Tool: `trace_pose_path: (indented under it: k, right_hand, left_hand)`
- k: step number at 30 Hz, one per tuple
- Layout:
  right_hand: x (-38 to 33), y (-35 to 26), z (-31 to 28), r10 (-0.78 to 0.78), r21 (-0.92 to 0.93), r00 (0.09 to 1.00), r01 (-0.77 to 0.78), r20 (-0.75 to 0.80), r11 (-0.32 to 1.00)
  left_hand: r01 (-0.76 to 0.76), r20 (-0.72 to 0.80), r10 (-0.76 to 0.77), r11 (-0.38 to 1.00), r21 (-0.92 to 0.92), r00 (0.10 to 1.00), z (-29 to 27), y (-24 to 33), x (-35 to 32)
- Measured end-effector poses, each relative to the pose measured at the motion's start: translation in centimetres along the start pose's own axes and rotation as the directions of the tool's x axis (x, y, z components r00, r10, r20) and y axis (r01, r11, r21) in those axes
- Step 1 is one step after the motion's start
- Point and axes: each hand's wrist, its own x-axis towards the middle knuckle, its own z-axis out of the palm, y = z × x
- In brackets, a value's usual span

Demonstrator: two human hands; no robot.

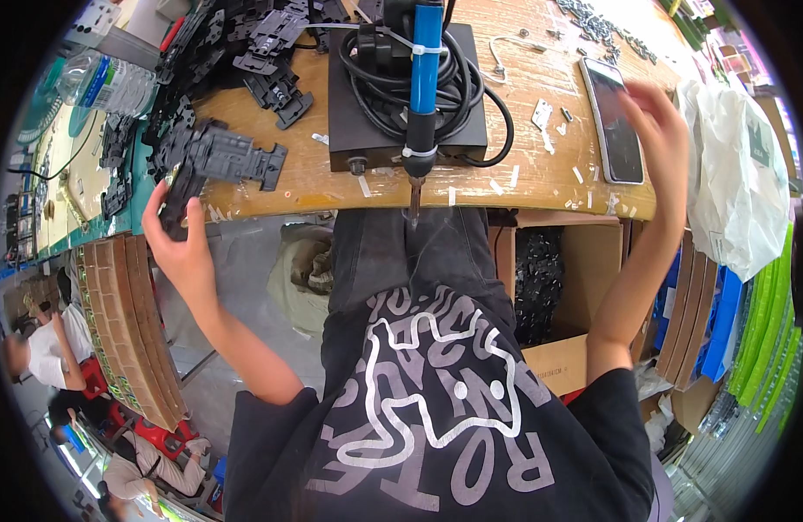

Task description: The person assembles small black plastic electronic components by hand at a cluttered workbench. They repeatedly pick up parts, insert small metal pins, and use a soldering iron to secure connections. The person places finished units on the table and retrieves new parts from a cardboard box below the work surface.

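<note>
Surface: a wooden workbench (pixel 541 178) with scraps of clear tape along its near edge, seen from above; the person sits at it in a black printed shirt.
Far left: a clear plastic bottle (pixel 106 83) lies on a side table, beyond the left hand.
Left hand: the left hand (pixel 180 239) is closed around a black plastic part (pixel 177 204) at the bench's left edge, thumb over its front.
Above the left hand: a larger black plastic bracket (pixel 232 157) lies just beside the held part, and a heap of black plastic parts (pixel 236 43) spreads further back.
Between the hands: a black box (pixel 406 130) carries a coiled black cable (pixel 458 74); a blue electric screwdriver (pixel 423 87) hangs over it, bit pointing down past the bench edge.
Right hand: the right hand (pixel 658 130) hovers with fingers spread and loose, holding nothing, just over the right edge of a dark smartphone (pixel 612 117) lying flat on the bench.
Below the right forearm: an open cardboard box (pixel 593 287) holds small black pieces.
Far right: a white plastic bag (pixel 736 183).
</note>
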Motion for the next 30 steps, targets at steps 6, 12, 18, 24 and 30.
trace_pose_path:
  k: [6,12,18,24,30]
  right_hand:
    - [8.8,-0.3,4.6,0.078,-0.517,0.994,-0.026,0.079,0.855]
    - [11.5,2.2,5.9,0.021,-0.69,0.993,0.065,0.115,0.721]
    - [10.0,1.7,3.8,-0.02,-0.396,0.999,0.007,-0.03,0.918]
    - [5.0,2.8,0.6,0.028,0.477,0.953,0.125,-0.301,0.87]
    - [-7.1,-1.6,1.3,0.293,0.795,0.858,0.196,-0.423,0.574]
  left_hand:
    - [-0.073,-0.075,0.074,0.997,0.024,0.994,-0.1,-0.1,-1.0]
    - [-0.267,-0.137,0.295,0.944,0.194,0.946,4.0,0.6,-1.2]
    - [-0.331,-0.29,0.394,0.912,0.242,0.872,4.6,0.8,0.2]
    - [-0.373,-0.434,0.473,0.878,0.299,0.767,2.5,0.2,0.8]
    - [0.065,-0.024,-0.149,0.566,-0.821,0.989,0.7,1.4,-1.9]
